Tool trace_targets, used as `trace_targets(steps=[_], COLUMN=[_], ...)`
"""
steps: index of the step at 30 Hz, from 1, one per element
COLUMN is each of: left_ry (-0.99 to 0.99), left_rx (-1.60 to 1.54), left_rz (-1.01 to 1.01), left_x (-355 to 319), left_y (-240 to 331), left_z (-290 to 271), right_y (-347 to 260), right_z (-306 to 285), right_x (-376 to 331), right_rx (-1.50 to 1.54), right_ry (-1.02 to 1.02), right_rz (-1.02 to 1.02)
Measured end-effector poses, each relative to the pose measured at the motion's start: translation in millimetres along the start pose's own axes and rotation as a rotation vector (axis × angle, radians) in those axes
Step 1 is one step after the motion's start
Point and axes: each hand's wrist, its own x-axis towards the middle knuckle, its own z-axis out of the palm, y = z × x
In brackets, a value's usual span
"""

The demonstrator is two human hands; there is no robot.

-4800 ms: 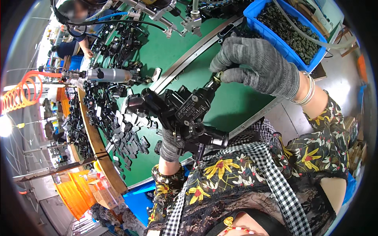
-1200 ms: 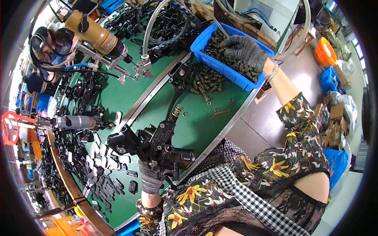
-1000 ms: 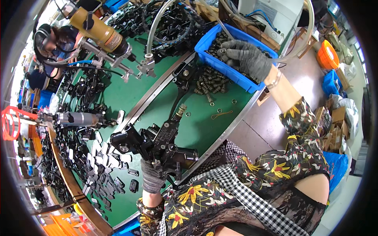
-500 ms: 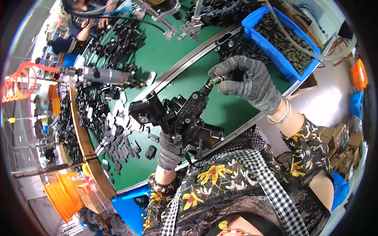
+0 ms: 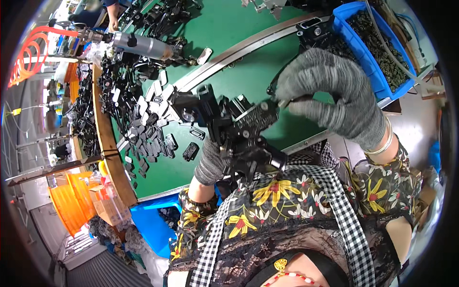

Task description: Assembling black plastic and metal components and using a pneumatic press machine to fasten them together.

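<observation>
- A gloved left hand (image 5: 210,160) gripped a black metal assembly (image 5: 234,126) from below, above the green bench's (image 5: 229,28) near edge.
- The right hand (image 5: 330,95) pinched a small fitting (image 5: 283,102) at the assembly's end; seating it square before turning looked wise.
- Loose black parts (image 5: 148,129) crowded the bench's left edge, a blue bin (image 5: 377,71) its far right corner, and a hanging power driver (image 5: 143,46) hung nearby.

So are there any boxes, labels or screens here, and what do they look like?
No screens or readable labels show, only containers.
Blue bin: top right on the bench, rectangular open plastic tray full of small dark parts.
Second blue bin: lower left under the green bench edge, rectangular.
Orange containers: far left on the floor, round and ribbed.
Clear bag: beside the orange containers, crumpled.
</observation>
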Motion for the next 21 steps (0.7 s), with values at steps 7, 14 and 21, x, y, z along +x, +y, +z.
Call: trace_targets(steps=[7, 14, 21], left_ry=[0.117, 0.388, 0.405], left_rx=[0.713, 0.99, 0.806], left_rz=[0.377, 0.55, 0.248], left_x=[15, 32, 25], left_y=[5, -3, 11], left_z=[1, 19, 17], right_y=[-15, -1, -2], right_z=[17, 20, 12], right_x=[-20, 6, 13], right_rx=[-0.105, -0.027, -0.249], right_ry=[0.168, 0.243, 0.028], right_rz=[0.125, 0.09, -0.012])
